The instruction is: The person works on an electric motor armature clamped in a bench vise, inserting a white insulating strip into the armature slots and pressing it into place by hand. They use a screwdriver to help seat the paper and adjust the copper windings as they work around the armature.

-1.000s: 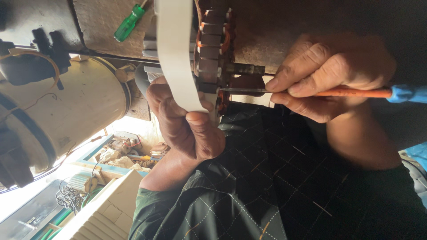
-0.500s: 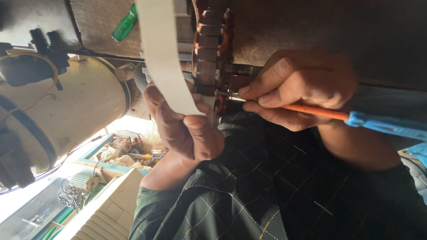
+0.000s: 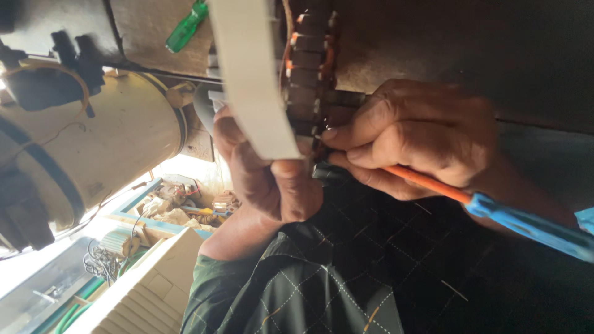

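The person's left hand [image 3: 266, 179] was wrapped around the lower edge of a motor stator [image 3: 309, 80], a stack of dark laminations with copper windings, its fingers clamped on it together with a wide pale strip [image 3: 250, 74] that ran up across the front. The right hand [image 3: 414, 142] had its fingers pinched tight near the tip of a screwdriver [image 3: 495, 210] with an orange shaft and a blue handle, the tip pressed into the stator's edge just beside the left thumb. From where I stood the tip itself was hidden, so I could not tell what it touched. It looked like the prying or tucking step at one slot; the next move would call for a steady stator and a small, controlled push. A green-handled screwdriver [image 3: 185, 28] lay on the surface [image 3: 148, 25] behind, near a cream drum-shaped motor housing [image 3: 105, 142].
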